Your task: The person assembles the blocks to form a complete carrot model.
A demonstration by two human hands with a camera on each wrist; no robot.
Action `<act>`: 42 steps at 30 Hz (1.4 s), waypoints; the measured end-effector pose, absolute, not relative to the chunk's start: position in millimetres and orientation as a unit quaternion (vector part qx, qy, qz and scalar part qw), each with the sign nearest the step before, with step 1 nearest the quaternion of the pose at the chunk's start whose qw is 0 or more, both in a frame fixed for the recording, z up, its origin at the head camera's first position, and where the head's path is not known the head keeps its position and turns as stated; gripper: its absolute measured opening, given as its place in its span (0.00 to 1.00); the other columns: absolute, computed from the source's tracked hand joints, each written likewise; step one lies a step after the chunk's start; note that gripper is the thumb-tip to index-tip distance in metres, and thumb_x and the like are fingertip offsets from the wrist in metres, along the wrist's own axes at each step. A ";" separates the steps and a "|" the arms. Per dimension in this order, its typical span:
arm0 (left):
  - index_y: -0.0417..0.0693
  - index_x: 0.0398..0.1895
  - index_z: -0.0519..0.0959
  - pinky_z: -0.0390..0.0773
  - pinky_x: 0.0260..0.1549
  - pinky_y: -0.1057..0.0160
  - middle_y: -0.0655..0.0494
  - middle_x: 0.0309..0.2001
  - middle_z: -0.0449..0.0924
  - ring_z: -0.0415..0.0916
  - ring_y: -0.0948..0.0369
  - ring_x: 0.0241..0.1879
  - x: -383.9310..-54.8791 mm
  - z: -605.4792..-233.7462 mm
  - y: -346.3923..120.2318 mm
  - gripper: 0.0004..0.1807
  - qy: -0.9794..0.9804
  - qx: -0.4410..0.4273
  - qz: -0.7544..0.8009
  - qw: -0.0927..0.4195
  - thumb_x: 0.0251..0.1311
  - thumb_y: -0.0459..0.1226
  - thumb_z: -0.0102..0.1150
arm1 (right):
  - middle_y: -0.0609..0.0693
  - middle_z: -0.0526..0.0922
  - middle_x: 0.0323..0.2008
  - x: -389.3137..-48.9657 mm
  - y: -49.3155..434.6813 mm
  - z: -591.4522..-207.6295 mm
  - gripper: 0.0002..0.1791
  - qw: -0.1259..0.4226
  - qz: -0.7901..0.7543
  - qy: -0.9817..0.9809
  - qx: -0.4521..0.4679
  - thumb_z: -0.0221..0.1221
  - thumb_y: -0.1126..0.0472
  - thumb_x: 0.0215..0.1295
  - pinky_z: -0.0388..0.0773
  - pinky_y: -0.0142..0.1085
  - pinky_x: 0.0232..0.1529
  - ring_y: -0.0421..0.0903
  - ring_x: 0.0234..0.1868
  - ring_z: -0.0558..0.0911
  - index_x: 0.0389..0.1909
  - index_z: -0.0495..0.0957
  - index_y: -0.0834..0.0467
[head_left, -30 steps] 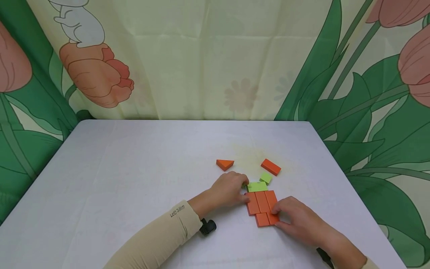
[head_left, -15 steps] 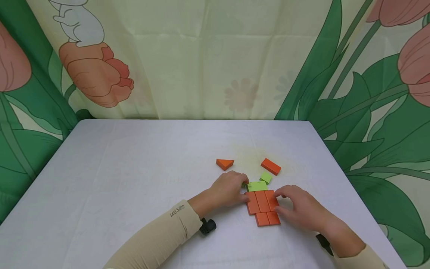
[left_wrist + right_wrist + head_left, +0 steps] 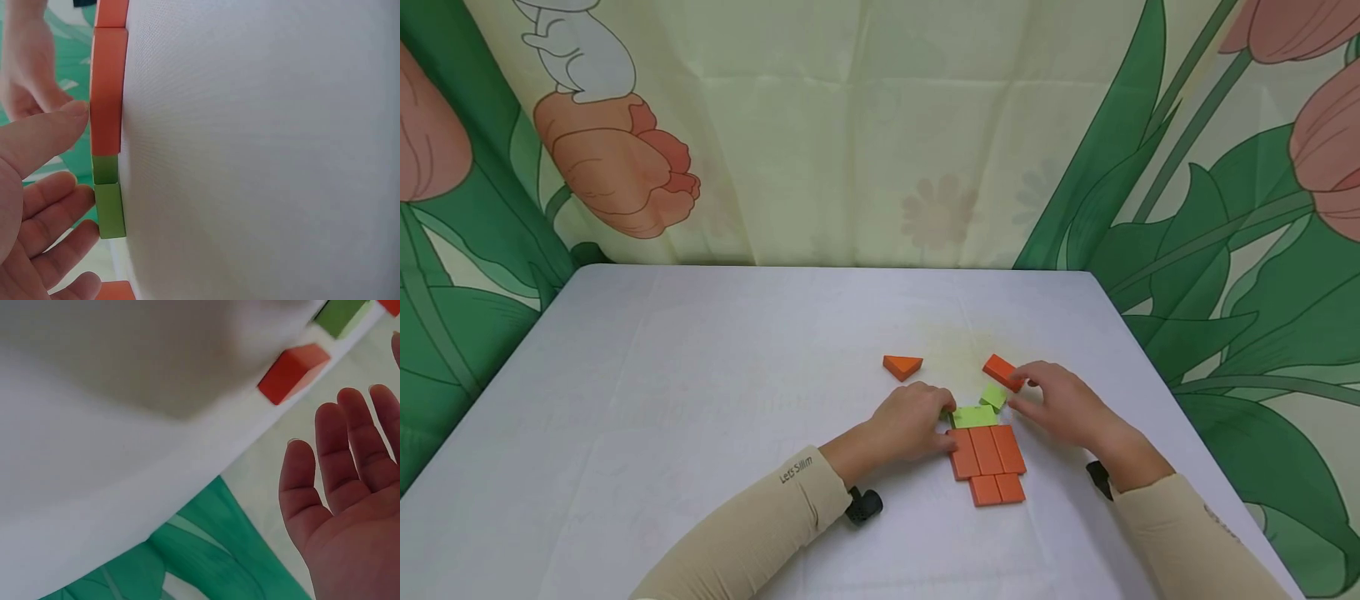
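Observation:
Several orange rectangular blocks [image 3: 985, 452] lie flat in two rows on the white table, with a light green block [image 3: 974, 417] against their far side. Beside that sits a small tilted green block [image 3: 994, 397]. My left hand [image 3: 904, 423] rests at the left side of this group, thumb at an orange block [image 3: 106, 94] and fingertips at a green block [image 3: 110, 211]. My right hand [image 3: 1063, 404] hovers with spread fingers by a loose orange block [image 3: 1002, 372], index fingertip right at its near end. In the right wrist view its fingers look extended, holding nothing.
An orange triangular block [image 3: 902, 367] lies beyond my left hand. The table [image 3: 737, 358] has a white cloth. Behind it hangs a cream curtain [image 3: 850, 150] printed with leaves, tulips and a rabbit figure.
My right hand has left the right side of the orange rows and moved away from me to the loose orange block. My left hand has stayed in place.

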State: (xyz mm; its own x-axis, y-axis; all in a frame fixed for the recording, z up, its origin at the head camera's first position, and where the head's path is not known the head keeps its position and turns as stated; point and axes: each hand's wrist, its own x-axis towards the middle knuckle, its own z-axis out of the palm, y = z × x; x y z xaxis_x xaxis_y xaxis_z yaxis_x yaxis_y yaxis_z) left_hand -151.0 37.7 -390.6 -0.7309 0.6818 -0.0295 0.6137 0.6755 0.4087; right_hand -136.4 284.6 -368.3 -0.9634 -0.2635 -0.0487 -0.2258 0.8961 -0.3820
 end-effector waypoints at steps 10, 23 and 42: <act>0.48 0.51 0.82 0.75 0.45 0.67 0.60 0.45 0.83 0.77 0.63 0.45 -152.2 -392.8 39.2 0.23 0.911 0.354 0.187 0.095 0.57 0.49 0.72 | 0.63 0.78 0.54 -171.4 289.3 -378.1 0.19 0.091 -0.187 0.976 -0.065 0.63 0.61 0.67 0.75 0.57 0.54 0.62 0.54 0.75 0.57 0.77 0.65; 0.48 0.51 0.81 0.74 0.46 0.67 0.60 0.45 0.83 0.77 0.63 0.45 -151.8 -392.5 39.7 0.23 0.910 0.360 0.184 0.089 0.57 0.49 0.72 | 0.63 0.79 0.51 -176.5 297.9 -382.3 0.24 0.092 -0.194 0.976 -0.036 0.62 0.58 0.67 0.75 0.55 0.54 0.61 0.51 0.75 0.59 0.75 0.67; 0.48 0.51 0.81 0.74 0.45 0.67 0.60 0.44 0.83 0.77 0.62 0.45 -152.0 -390.7 38.0 0.23 0.912 0.353 0.187 0.091 0.57 0.49 0.72 | 0.57 0.81 0.48 -148.0 308.7 -371.1 0.18 0.076 -0.216 0.970 -0.076 0.64 0.62 0.64 0.78 0.47 0.45 0.57 0.48 0.75 0.54 0.80 0.63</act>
